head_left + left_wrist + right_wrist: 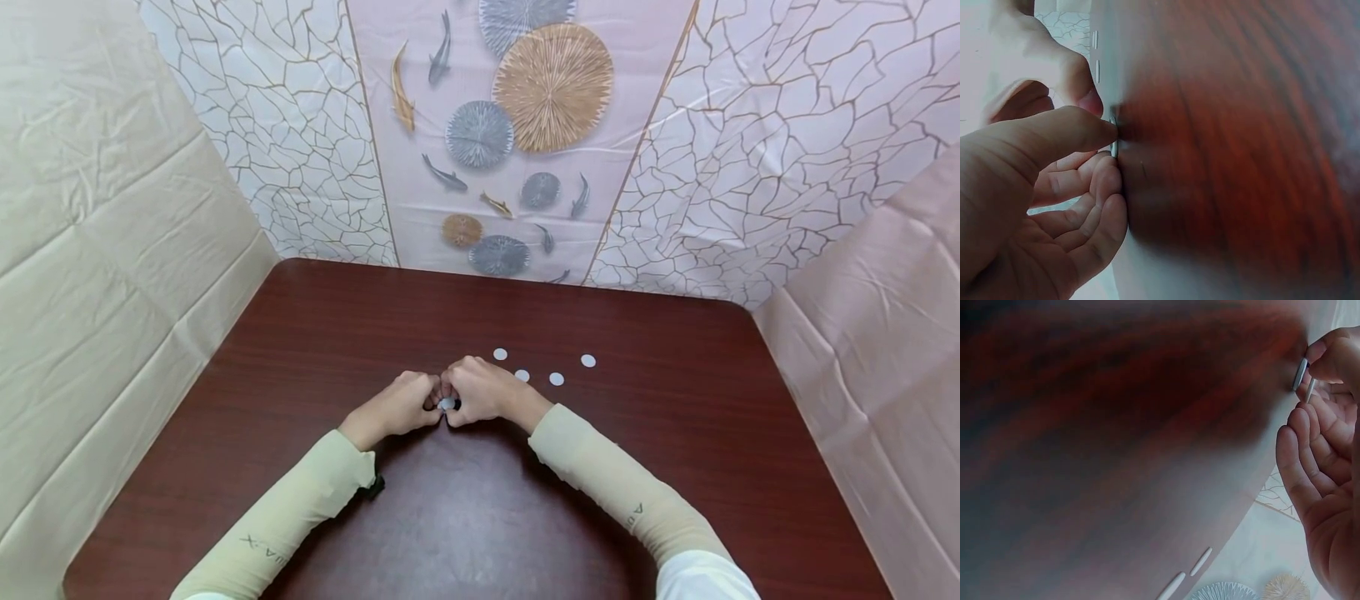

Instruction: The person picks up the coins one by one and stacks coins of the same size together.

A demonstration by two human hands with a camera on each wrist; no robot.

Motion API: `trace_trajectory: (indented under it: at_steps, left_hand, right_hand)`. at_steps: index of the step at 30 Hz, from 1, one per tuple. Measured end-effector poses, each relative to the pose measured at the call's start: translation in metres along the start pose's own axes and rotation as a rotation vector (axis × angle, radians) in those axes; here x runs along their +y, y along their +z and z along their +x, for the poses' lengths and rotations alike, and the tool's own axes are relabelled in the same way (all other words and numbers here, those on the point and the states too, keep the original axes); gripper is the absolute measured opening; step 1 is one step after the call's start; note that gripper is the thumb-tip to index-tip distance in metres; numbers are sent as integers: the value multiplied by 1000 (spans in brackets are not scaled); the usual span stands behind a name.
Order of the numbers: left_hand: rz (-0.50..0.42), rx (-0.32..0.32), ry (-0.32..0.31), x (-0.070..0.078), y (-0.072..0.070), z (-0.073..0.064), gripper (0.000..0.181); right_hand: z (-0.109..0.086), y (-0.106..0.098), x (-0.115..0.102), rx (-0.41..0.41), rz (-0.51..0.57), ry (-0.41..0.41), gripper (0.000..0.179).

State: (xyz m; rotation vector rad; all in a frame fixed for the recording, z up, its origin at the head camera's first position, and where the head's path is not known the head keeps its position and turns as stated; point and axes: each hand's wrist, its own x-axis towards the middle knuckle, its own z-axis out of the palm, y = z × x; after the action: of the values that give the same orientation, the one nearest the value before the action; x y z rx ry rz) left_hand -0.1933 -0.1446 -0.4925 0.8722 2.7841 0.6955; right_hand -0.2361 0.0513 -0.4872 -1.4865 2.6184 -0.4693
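Note:
My two hands meet knuckle to knuckle at the middle of a dark red-brown table (315, 333). Between their fingertips is a small white disc (447, 404) with something dark beside it. My left hand (429, 402) has curled fingers, and its thumb (1079, 128) presses the thin edge of the disc (1114, 136). My right hand (459, 398) pinches from the other side. In the right wrist view two thin discs (1299, 375) show edge-on at its fingertips (1329, 359). How many discs each hand holds is hidden.
Several more white discs (556, 379) lie loose on the table just beyond my right hand; two of them (1200, 561) appear edge-on in the right wrist view. Patterned cloth walls (480, 133) close in the table's back and sides.

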Motion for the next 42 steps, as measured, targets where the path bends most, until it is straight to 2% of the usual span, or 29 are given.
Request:
trace_trajectory:
  at_steps: [9,16,31,42]
  left_hand:
    - [-9,-12,-17,0,-1,0,11]
    - [-15,-35,-35,1,-3,0,9]
    - [-24,-6,-23,-1,-1,0,11]
    - [-39,-12,-29,-1,-3,-1,10]
  right_hand:
    - [1,3,1,24,-7,-28,15]
    - [0,3,0,20,26,-14,13]
    - [1,2,-4,-9,36,20,10]
    - [0,-2,-2,-66,139,69,13]
